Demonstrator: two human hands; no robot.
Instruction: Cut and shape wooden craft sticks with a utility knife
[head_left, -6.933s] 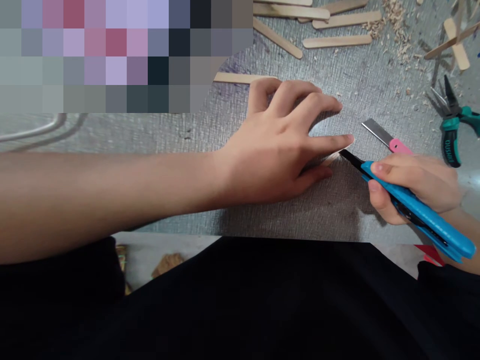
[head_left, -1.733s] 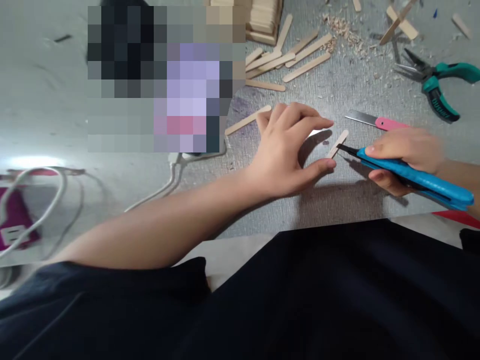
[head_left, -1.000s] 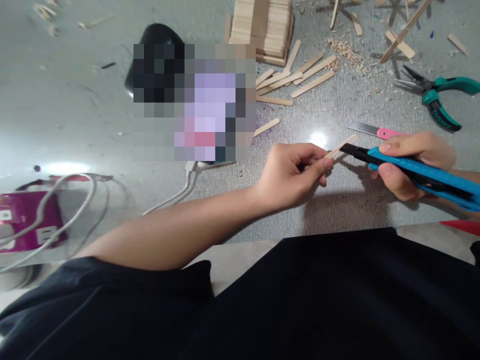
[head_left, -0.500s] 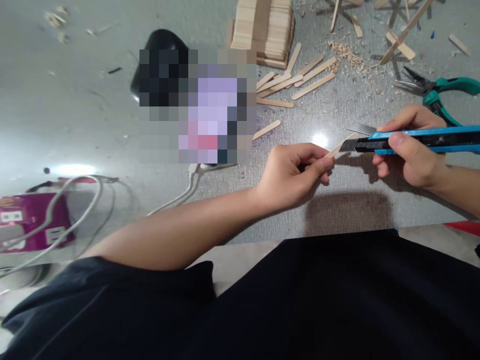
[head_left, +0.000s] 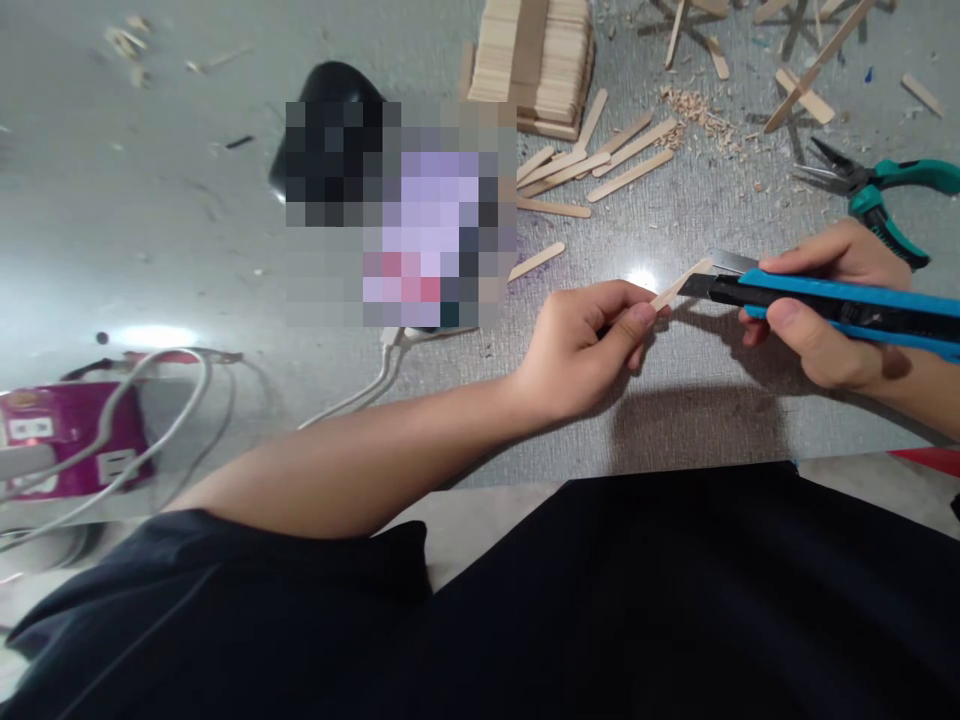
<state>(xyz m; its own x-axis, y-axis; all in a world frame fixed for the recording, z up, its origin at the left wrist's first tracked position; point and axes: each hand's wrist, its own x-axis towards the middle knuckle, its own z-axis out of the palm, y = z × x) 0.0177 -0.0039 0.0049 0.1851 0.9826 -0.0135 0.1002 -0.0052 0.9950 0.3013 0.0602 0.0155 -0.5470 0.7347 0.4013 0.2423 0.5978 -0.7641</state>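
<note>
My left hand (head_left: 581, 345) pinches a short wooden stick (head_left: 679, 284) between thumb and fingers, holding it a little above the grey mat (head_left: 697, 400). My right hand (head_left: 832, 315) grips a blue utility knife (head_left: 840, 305) whose black tip touches the far end of the stick. The knife lies nearly level, its handle running off to the right.
Loose wooden sticks (head_left: 592, 165) and a stacked block of sticks (head_left: 536, 60) lie at the back, with wood shavings (head_left: 701, 110). Green-handled pliers (head_left: 874, 190) and a steel blade (head_left: 731, 262) are on the right. White cables (head_left: 150, 400) and a purple power strip (head_left: 67, 450) sit left.
My left hand lifted the stick off the mat and now pinches it in the air. My right hand raised the knife to the stick's tip and tilted it slightly.
</note>
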